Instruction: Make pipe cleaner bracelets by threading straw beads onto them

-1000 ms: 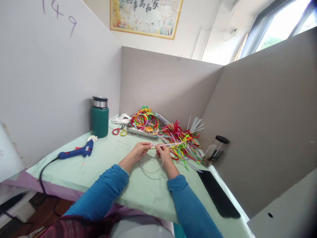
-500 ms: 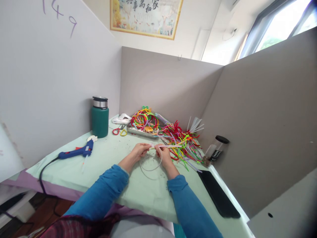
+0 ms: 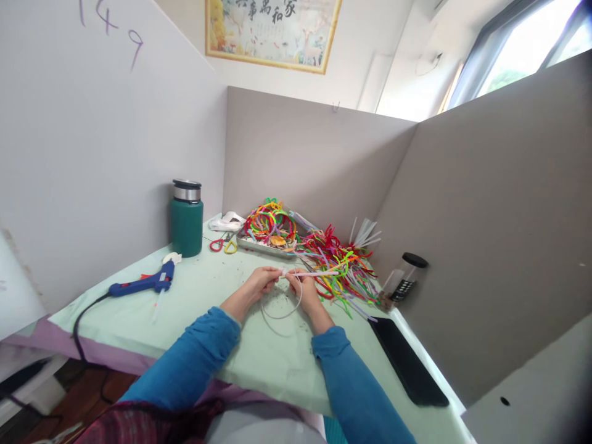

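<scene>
Slightly closer to the left hand [image 3: 259, 282] since the earlier frame, the right hand [image 3: 304, 287] pinches a pale pink pipe cleaner [image 3: 322, 273]; the left grips the thin white hoop [image 3: 282, 318] above the tablecloth [image 3: 198, 285]. One length juts free and the loop looks mostly bare, suggesting early progress. Purple handwriting [image 3: 108, 23] reads "149"; the wall poster [image 3: 272, 44] shows "家和萬事", partly cropped.

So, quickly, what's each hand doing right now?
Left hand: closed, pinching the thin pale hoop.
Right hand: closed, holding the pale pink strip against the hoop.
</scene>
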### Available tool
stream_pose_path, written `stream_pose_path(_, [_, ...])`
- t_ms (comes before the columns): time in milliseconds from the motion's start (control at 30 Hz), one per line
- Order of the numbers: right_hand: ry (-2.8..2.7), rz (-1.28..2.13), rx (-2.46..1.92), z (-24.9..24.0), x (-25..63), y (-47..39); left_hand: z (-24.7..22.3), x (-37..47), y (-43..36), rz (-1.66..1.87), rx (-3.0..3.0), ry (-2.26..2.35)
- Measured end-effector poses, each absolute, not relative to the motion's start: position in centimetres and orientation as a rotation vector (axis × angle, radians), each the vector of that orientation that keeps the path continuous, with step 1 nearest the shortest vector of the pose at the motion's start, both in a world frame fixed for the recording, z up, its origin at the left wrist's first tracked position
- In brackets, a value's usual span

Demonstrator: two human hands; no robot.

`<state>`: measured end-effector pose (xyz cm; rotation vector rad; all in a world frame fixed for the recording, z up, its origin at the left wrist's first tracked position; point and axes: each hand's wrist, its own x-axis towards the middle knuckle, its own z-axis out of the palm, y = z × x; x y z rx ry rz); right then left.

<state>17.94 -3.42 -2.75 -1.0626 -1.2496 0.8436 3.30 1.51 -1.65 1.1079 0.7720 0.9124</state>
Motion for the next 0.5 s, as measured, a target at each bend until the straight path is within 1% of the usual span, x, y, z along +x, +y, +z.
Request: stream_pose_path(500, [-1.372,0.756,-1.103,-2.37,17.87,-3.92,-0.98,3.29,0.96,0.91,1.104,0.814])
